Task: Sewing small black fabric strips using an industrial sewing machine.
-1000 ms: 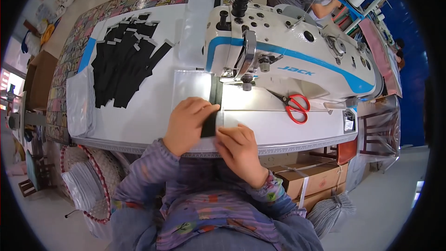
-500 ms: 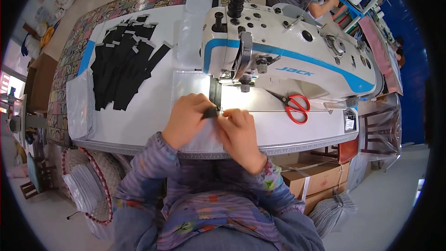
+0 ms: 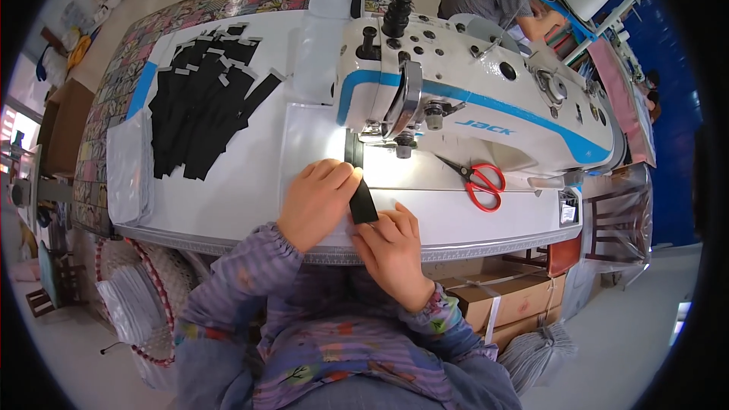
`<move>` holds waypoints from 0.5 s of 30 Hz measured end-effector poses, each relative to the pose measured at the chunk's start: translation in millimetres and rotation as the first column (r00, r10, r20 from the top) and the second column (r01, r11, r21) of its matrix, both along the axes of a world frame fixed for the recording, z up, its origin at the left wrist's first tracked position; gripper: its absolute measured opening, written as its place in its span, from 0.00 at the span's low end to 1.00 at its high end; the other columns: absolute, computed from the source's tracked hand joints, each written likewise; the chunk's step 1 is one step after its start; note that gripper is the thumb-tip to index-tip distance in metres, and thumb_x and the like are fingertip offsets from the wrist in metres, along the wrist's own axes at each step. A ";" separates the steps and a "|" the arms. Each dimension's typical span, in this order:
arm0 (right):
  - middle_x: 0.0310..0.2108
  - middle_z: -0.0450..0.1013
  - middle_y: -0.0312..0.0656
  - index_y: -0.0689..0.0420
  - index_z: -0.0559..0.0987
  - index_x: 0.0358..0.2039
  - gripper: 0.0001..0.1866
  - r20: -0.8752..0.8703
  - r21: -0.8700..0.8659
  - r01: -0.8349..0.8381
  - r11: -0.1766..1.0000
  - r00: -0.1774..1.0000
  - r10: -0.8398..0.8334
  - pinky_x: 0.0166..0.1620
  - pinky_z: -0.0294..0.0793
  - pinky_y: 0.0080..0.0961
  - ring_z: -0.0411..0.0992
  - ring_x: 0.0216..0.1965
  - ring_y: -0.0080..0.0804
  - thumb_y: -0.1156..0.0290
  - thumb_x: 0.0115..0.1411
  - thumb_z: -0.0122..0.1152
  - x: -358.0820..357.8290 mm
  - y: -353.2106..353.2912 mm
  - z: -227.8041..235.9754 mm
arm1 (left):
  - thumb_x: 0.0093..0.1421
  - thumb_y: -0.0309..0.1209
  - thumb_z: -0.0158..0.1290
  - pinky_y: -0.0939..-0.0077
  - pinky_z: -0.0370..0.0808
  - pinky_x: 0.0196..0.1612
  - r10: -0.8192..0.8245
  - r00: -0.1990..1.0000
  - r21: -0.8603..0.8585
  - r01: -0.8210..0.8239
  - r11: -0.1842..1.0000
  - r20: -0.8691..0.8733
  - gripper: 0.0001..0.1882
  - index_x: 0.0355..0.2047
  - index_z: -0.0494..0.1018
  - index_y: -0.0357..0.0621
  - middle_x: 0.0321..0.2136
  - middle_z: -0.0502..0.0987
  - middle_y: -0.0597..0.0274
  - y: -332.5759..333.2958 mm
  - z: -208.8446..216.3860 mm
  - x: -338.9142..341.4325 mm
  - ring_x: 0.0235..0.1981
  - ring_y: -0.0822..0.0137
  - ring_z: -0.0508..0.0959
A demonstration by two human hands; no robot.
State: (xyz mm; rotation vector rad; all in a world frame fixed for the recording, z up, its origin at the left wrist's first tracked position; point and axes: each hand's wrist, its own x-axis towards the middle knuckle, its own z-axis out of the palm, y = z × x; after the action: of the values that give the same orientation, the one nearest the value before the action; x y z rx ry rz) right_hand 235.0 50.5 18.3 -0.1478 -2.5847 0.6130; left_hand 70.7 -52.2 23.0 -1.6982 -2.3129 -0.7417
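Strip has straightened near the machine, so more shows; left hand pinches it, can't tell if right hand does.

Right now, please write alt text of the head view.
A person's left hand holds a black strip, right hand at its near end, before a white-and-blue sewing machine. A pile of black strips lies on the white table to the left; red-handled scissors lie to the right.
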 end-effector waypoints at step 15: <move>0.46 0.77 0.39 0.56 0.82 0.45 0.16 -0.014 -0.009 -0.005 1.000 1.000 0.005 0.59 0.68 0.47 0.72 0.49 0.42 0.74 0.55 0.68 -28.8 30.2 2.0 | 0.52 0.29 0.58 0.66 0.76 0.47 -0.008 0.998 0.031 0.010 0.999 -0.063 0.13 0.40 0.78 0.46 0.38 0.75 0.66 13.9 -5.4 -31.4 0.45 0.61 0.77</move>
State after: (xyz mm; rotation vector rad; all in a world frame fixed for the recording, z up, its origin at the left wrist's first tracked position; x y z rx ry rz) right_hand 206.3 80.7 20.3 -0.1396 -2.5695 0.6258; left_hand 39.3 -38.3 17.7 -1.6952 -2.2418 -0.7114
